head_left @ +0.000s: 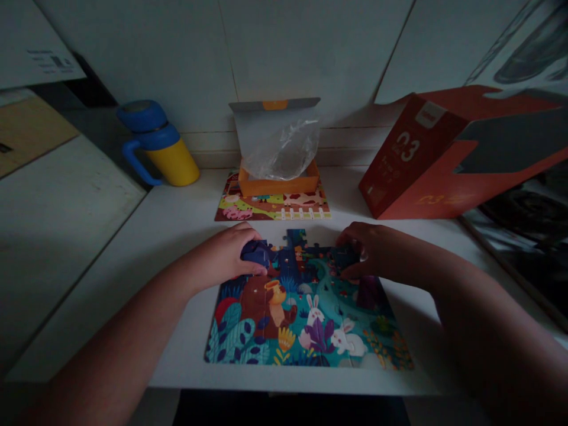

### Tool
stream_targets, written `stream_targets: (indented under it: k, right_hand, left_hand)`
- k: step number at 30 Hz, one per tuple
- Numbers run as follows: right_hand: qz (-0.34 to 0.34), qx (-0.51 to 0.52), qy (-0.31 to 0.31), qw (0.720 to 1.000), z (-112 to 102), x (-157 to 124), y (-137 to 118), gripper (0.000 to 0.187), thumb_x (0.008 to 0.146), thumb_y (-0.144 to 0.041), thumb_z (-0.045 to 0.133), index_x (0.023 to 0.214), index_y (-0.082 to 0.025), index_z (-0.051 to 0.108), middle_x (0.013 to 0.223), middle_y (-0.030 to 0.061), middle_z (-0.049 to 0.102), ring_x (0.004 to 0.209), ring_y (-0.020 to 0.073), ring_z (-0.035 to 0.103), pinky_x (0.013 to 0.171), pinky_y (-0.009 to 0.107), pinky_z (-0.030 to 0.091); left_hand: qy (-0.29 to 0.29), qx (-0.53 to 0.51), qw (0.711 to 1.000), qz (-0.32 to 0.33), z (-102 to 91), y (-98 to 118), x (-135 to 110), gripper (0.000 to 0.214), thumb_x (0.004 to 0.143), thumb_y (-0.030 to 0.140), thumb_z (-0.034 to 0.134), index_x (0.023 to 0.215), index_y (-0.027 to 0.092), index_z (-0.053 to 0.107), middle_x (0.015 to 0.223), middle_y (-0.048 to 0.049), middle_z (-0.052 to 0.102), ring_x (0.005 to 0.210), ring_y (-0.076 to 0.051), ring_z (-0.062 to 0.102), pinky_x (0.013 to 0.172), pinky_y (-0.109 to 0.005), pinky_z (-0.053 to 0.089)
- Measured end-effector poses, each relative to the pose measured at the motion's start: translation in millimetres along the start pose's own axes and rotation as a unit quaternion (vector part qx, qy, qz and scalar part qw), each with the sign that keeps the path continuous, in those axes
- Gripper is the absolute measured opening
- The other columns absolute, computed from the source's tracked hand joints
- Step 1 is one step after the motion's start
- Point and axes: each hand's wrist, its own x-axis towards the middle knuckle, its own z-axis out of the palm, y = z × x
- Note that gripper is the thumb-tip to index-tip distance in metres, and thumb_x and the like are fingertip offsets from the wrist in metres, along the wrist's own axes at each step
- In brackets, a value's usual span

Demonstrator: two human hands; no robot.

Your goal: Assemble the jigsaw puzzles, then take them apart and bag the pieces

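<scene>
A jigsaw puzzle (306, 319) with a bear and white rabbits lies on the white table, its top edge uneven with knobs and gaps. My left hand (237, 251) is at its upper left corner, thumb and fingers closed around dark blue puzzle pieces (256, 253). At the upper right corner, my right hand (366, 248) is curled with thumb and fingers about dark puzzle pieces (346, 255). In the dim light I cannot tell whether the pieces in either hand are loose or joined to the puzzle. A single column of pieces (296, 238) juts up between the hands.
Behind the puzzle, an opened orange box (279, 188) with a clear plastic bag (284, 157) stands on a farm-picture sheet (239, 211). A blue and yellow jug (171, 157) is at back left. A large red box (408, 160) stands at back right.
</scene>
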Motion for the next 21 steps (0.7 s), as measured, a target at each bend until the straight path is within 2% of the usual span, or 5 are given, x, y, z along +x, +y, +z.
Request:
stream_targets:
  k: [7, 11, 17, 19, 21]
  right_hand:
    - [0.014, 0.01, -0.029, 0.999, 0.1, -0.6, -4.1, 0.058, 0.071, -0.052, 0.088, 0.117, -0.022, 0.068, 0.123, 0.0131, 0.072, 0.102, 0.0308, 0.07, 0.083, 0.038, 0.054]
    - [0.037, 0.016, -0.039, 0.998, -2.2, -0.7, -10.7, 0.057, 0.07, -0.048, 0.088, 0.115, -0.024, 0.063, 0.107, 0.0088, 0.075, 0.09, 0.0282, 0.071, 0.072, 0.035, 0.05]
    - [0.002, 0.05, -0.049, 0.998, -6.1, -1.4, -9.6, 0.055, 0.078, -0.049, 0.084, 0.126, -0.028, 0.067, 0.112, 0.008, 0.078, 0.095, 0.0284, 0.073, 0.078, 0.035, 0.052]
    - [-0.014, 0.052, -0.054, 0.997, -9.6, -2.4, -6.7, 0.05, 0.083, -0.06, 0.08, 0.121, -0.028, 0.071, 0.109, 0.0073, 0.08, 0.094, 0.0285, 0.074, 0.077, 0.035, 0.052]
    - [-0.013, 0.056, -0.053, 0.997, -13.8, -3.6, -2.9, 0.049, 0.085, -0.067, 0.076, 0.114, -0.028, 0.073, 0.102, 0.0059, 0.08, 0.088, 0.0273, 0.074, 0.071, 0.034, 0.05]
  left_hand:
    - [0.004, -0.013, 0.999, -0.035, 3.4, 0.7, 2.1, 0.059, 0.073, 0.057, 0.092, 0.113, 0.022, 0.067, 0.121, -0.0095, 0.072, 0.11, -0.032, 0.069, 0.092, -0.041, 0.054]
    - [0.01, -0.05, 0.997, -0.059, 2.2, 6.5, -0.1, 0.054, 0.075, 0.055, 0.089, 0.11, 0.025, 0.063, 0.11, -0.0058, 0.075, 0.1, -0.031, 0.072, 0.078, -0.037, 0.053]
    - [-0.053, -0.152, 0.982, -0.103, -1.8, 9.9, -3.2, 0.052, 0.082, 0.05, 0.081, 0.122, 0.025, 0.059, 0.117, -0.0049, 0.077, 0.063, -0.017, 0.066, 0.058, -0.031, 0.047]
    - [-0.068, -0.171, 0.978, -0.096, -6.6, 6.6, -3.5, 0.047, 0.086, 0.049, 0.077, 0.124, 0.025, 0.062, 0.117, -0.0043, 0.077, 0.068, -0.019, 0.069, 0.063, -0.032, 0.05]
    - [-0.059, -0.158, 0.984, -0.064, -12.9, 2.2, -3.6, 0.04, 0.088, 0.049, 0.076, 0.118, 0.024, 0.067, 0.115, -0.004, 0.078, 0.089, -0.024, 0.073, 0.077, -0.034, 0.055]
